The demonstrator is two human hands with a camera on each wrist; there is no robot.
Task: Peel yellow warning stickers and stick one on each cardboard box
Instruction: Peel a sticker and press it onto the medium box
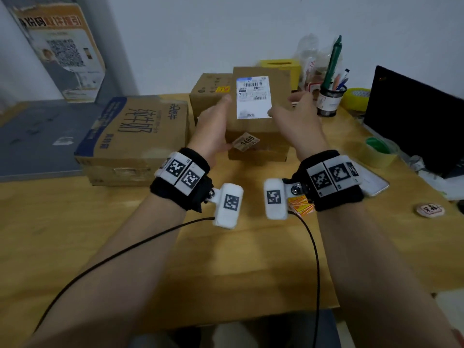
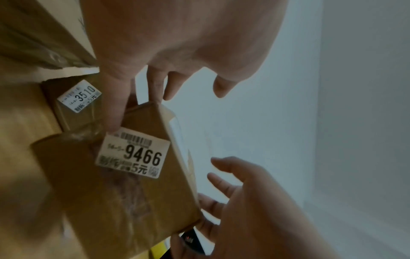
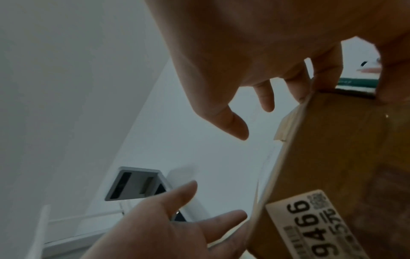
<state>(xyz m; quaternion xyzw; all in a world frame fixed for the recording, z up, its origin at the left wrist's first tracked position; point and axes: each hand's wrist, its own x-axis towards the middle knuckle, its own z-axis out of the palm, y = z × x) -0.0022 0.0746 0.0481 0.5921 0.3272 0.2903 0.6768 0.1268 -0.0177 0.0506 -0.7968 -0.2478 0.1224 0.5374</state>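
Observation:
A small cardboard box point(image 1: 271, 136) sits between my two hands above the wooden table, tipped so its top faces me. It bears a white shipping label point(image 1: 253, 96) on top and a "9466" tag point(image 1: 246, 141) on the front. My left hand point(image 1: 213, 121) lies along its left side and my right hand point(image 1: 296, 114) along its right, fingers fairly straight. In the wrist views both thumbs stand clear of the box point(image 2: 133, 201). A rear box point(image 1: 206, 96) carries a yellow-orange sticker point(image 1: 223, 89). A sheet of yellow stickers point(image 1: 300, 205) lies under my right wrist.
A large printed carton point(image 1: 135, 136) lies at the left. At the back right stand a yellow tissue box point(image 1: 281, 65) and a pen cup point(image 1: 331, 96). Tape rolls point(image 1: 381, 150) and a black screen point(image 1: 414, 116) are on the right. A round badge point(image 1: 430, 209) lies near the right edge.

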